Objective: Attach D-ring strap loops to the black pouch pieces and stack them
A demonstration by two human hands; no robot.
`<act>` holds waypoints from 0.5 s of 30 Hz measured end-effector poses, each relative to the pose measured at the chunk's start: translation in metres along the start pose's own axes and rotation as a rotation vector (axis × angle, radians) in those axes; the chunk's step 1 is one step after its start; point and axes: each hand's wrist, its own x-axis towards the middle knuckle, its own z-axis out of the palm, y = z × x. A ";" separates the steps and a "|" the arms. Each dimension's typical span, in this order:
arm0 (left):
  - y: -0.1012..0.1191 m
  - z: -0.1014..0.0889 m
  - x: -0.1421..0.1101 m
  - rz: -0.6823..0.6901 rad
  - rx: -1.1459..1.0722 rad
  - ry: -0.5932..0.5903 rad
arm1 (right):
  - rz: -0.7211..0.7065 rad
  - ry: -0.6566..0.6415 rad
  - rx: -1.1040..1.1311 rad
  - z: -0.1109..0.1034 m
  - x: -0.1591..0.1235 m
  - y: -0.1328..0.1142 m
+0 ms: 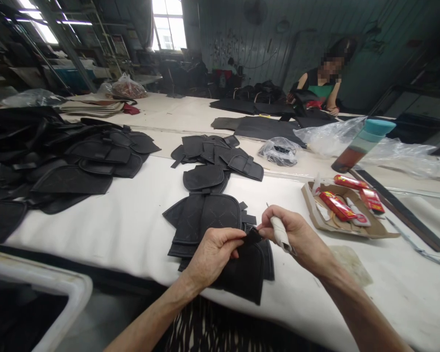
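My left hand (215,252) pinches a small black tab (253,236) between thumb and fingers. My right hand (291,233) is closed around an awl-like tool (279,233) with a pale, wrapped handle, its thin metal tip pointing up and away. The thumb and a fingertip of that same hand also touch the right end of the tab. Below both hands lies a black stitched panel (242,274), partly covered by my left hand. Just beyond it rests a stack of similar black quilted panels (214,215) with short straps.
Black pieces are heaped on the left (73,181); a smaller pile (216,151) lies ahead. At right are a cardboard tray (374,235) with red boxes and a blue-lidded bottle (363,144). A co-worker (324,93) stands across the table. A white-rimmed bin (77,288) sits lower left.
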 end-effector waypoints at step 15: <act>0.005 0.004 -0.003 -0.157 -0.263 0.050 | -0.028 0.184 0.036 0.031 -0.006 0.014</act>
